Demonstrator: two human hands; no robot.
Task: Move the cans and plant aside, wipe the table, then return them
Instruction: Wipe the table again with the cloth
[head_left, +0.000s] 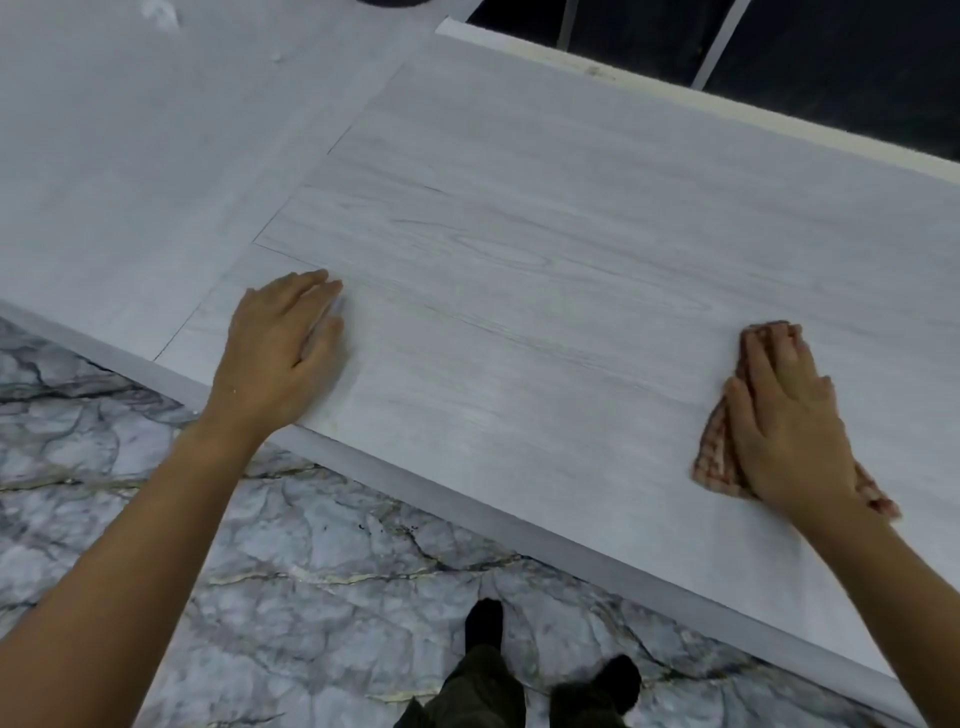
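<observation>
Down at the bottom edge, dark shoes (618, 678) on a veined marble floor (291, 582). Up from there, the pale wood-grain table (519, 249) runs corner to corner. Left hand (280, 353) lies flat at center left, fingers straight and together. Right hand (784, 415), fingers straight and slightly apart, presses a red checked cloth (714, 457) at the right. Upper right, dark flooring (831, 52) beyond the far edge.

Bare forearms without sleeves, dark olive trousers (483, 691), black shoes (484, 621)
</observation>
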